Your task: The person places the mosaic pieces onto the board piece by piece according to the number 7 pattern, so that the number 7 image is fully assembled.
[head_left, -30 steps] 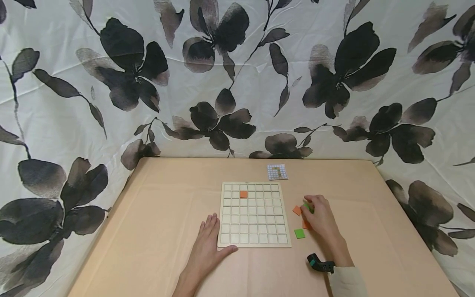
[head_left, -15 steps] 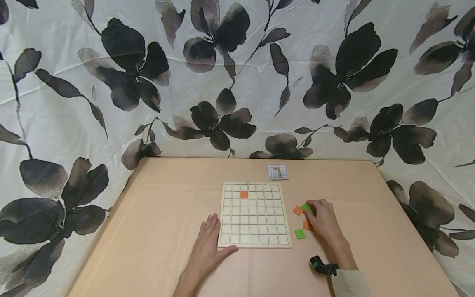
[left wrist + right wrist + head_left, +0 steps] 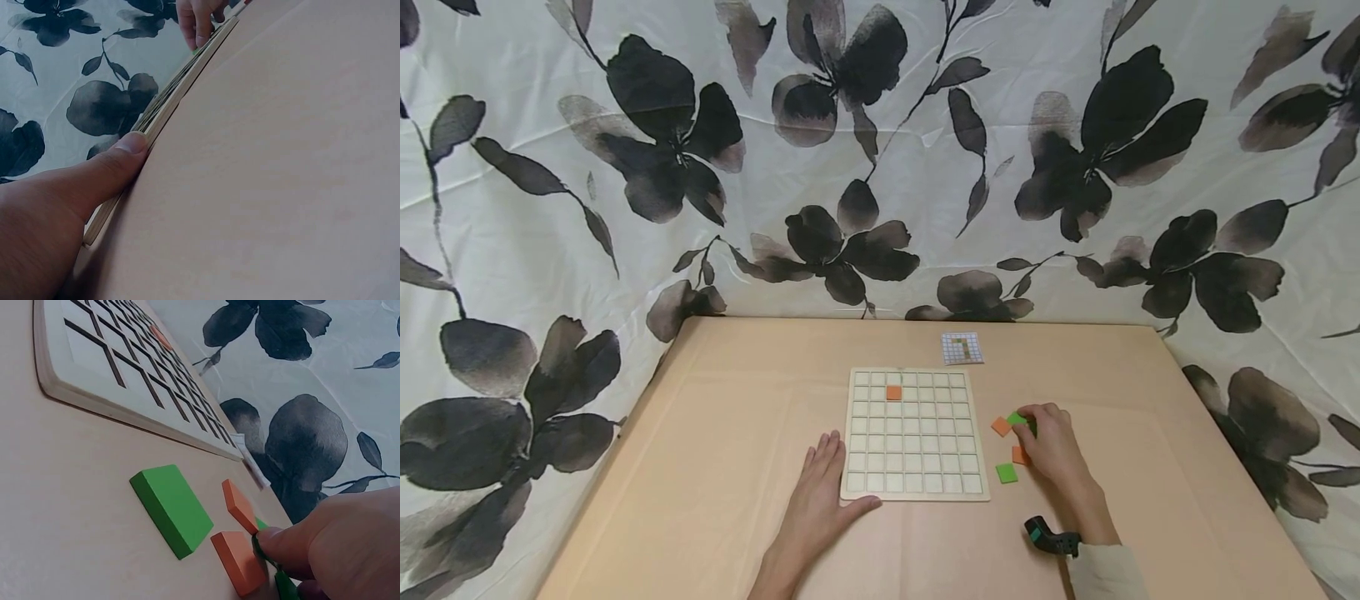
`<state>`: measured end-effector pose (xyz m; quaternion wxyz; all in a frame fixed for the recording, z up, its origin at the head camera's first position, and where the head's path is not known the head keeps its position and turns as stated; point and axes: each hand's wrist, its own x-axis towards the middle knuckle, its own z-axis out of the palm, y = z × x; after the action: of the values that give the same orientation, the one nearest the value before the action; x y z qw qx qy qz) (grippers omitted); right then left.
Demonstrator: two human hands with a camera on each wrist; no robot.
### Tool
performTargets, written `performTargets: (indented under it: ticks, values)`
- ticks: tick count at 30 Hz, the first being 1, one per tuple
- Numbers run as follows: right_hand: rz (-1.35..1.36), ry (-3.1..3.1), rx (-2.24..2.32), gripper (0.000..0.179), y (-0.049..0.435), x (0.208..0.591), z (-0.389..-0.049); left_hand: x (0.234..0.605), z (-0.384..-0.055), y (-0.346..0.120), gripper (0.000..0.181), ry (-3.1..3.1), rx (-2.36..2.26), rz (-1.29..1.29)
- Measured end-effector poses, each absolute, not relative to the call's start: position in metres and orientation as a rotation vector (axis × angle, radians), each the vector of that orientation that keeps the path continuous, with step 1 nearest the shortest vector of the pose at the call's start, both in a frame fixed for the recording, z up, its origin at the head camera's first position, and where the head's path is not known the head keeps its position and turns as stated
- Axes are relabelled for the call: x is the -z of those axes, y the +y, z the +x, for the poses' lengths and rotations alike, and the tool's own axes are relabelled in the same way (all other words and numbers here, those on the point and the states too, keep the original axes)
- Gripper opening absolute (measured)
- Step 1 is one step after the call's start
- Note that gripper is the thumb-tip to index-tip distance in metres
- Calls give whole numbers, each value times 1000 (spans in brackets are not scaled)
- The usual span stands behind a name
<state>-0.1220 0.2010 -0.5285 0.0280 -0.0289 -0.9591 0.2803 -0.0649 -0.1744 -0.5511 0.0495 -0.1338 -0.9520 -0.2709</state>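
Note:
A pale wooden grid board (image 3: pixel 917 495) lies on the table with one orange tile (image 3: pixel 893 392) in a cell of its upper left part. My left hand (image 3: pixel 820 496) rests at the board's lower left corner, fingers straight along its side, thumb on its front edge. To the right of the board, my right hand (image 3: pixel 1054 442) pinches a green square tile (image 3: pixel 285 586) between thumb and fingers, which partly hide it. Another green tile (image 3: pixel 1016 418) shows at the fingertips. Close by lie two orange tiles (image 3: pixel 1001 427) and a loose green tile (image 3: pixel 1007 473).
A small card (image 3: pixel 961 348) printed with a coloured grid pattern lies behind the board's right corner. The light wooden table (image 3: pixel 700 433) ends at a white floral cloth (image 3: pixel 880 167) at the back. A black strap device (image 3: pixel 1051 537) is worn on the right wrist.
My right hand has shifted slightly right and toward me, uncovering more of the green tile at its fingertips and the nearer orange tile. The left hand stays in place.

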Motion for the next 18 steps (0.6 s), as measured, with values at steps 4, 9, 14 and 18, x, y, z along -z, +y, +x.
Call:
performTargets:
  ticks: [4, 9, 14, 18]
  values:
    - [-113, -2953, -900, 28, 200, 526, -123, 551, -65, -175, 109, -2911, 833, -412]
    - [-136, -2949, -968, 23, 199, 525, -127, 550, -66, -176, 109, -2928, 831, -398]
    - [-131, -2942, -1011, 22, 197, 525, -129, 549, -66, -177, 109, -2928, 831, -391]
    - [-124, -2936, -1009, 23, 199, 525, -128, 550, -66, -176, 110, -2922, 838, -402]
